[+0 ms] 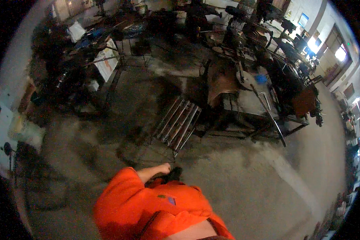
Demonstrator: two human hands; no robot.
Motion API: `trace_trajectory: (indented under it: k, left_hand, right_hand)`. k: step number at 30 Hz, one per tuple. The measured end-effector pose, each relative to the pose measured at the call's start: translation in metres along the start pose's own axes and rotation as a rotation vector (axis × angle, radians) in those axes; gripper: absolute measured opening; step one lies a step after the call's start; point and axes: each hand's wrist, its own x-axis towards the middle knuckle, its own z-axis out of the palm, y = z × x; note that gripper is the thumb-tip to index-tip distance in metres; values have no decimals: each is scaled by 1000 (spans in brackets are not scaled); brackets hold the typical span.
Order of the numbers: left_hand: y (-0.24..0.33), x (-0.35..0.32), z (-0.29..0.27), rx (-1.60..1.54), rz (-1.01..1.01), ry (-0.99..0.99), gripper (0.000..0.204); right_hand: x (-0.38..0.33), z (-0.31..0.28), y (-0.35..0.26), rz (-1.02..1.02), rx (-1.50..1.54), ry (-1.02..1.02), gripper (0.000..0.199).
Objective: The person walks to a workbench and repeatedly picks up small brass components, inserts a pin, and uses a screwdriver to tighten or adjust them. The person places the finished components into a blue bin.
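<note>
The left hand [164, 168] is closing on a dark object [174, 174] just below the metal rack [178, 124], so steady footing would help; the right hand is hidden, grip untellable.

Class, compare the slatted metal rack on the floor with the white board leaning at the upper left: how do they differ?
The slatted metal rack is made of pale parallel bars with gaps; the white board is one solid sheet. The rack sits mid-floor, ahead of the person's hand; the board stands farther off among dark clutter. Both are tilted.
</note>
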Motion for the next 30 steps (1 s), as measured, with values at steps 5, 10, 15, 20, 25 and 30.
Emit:
trace_trajectory:
  k: [5, 10, 15, 20, 25, 30]
  left_hand:
    - [-19, 29, -41, -83, -34, 128, 22]
    - [1, 40, -99, -548, -251, 200, 24]
    - [-1, 49, -102, -436, -236, 39, 22]
    - [-117, 92, -37, -114, 66, 287, 17]
    - [27, 98, -110, -233, -226, -16, 16]
    - [104, 181, -141, -240, -283, -107, 13]
  right_hand:
    - [23, -22, -25, -13, -100, 31, 24]
    - [58, -42, -47, -44, -212, 52, 27]
    - [83, -62, -40, -167, -355, 144, 29]
    - [84, -75, -76, -226, 308, 170, 29]
    - [77, -54, 26, -36, 274, 286, 25]
    - [101, -45, 117, 194, -2, 179, 22]
